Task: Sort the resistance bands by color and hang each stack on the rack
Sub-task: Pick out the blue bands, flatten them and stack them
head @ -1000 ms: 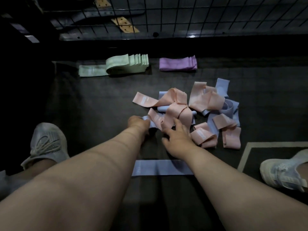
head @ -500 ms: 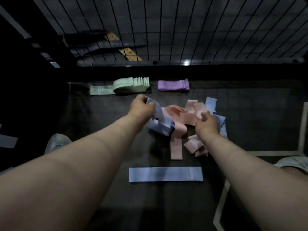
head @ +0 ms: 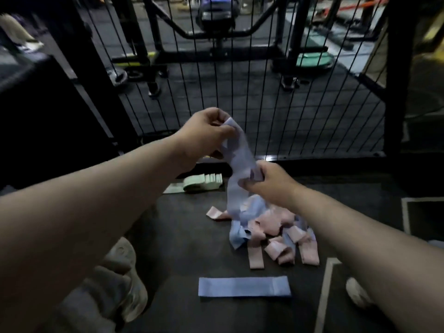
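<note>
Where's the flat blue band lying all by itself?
The flat blue band lies on the floor, low centre in the head view, just nearer the person than the pink-and-blue pile.

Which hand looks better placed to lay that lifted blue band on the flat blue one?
Probably the right hand: it grips the lifted blue band lower down, nearer the flat blue band. The left hand holds its top end, higher and farther away.

A black exercise machine (head: 216,32) stands at the far side of the dark floor (head: 182,236). Right of the machine lies a green disc (head: 312,60). Left of the machine, at its base, lies a round weight plate (head: 117,76). Well nearer than the machine, a white line (head: 323,296) marks the floor, with a pale shoe (head: 358,294) just beside it.
</note>
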A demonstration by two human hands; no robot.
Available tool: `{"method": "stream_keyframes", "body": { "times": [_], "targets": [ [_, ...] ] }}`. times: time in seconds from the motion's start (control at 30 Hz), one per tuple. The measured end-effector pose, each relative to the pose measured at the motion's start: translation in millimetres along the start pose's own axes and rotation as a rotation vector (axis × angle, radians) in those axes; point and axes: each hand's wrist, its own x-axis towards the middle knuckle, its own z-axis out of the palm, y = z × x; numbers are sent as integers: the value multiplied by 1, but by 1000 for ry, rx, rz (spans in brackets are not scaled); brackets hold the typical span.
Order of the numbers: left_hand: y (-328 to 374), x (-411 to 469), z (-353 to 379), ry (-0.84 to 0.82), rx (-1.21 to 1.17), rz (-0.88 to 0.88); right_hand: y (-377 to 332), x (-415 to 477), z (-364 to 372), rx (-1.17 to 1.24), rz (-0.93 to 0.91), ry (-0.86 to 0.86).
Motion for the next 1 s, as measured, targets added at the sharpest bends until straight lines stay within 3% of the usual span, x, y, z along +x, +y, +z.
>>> {"method": "stream_keyframes", "body": {
  "times": [0.13, 0.3, 0.4, 0.53, 0.7, 0.83, 1.0],
  "targets": [
    [24, -38, -16, 4, -205, -112, -42, -32, -28, 57, -51, -54],
    [9, -71, -8, -154, -495, -270, -62, -67, -46, 52, -7, -137],
    [-5, -77, -7, -264, -696, -248, -60, -79, -46, 129, 33, -158],
    [-7, -74, 0, -115, -682, -176, -54, -88, -42, 96, 68, -161],
    [-10, -75, 17, -55, -561, -105, -59, -91, -40, 345, 0, -239],
    [-12, -74, 25, -112, -487, -27, -66, -80, -38, 580, 86, -175],
    [-11, -75, 24, -165, -441, 28, -66, -78, -38, 542, 117, -198]
  ]
}}
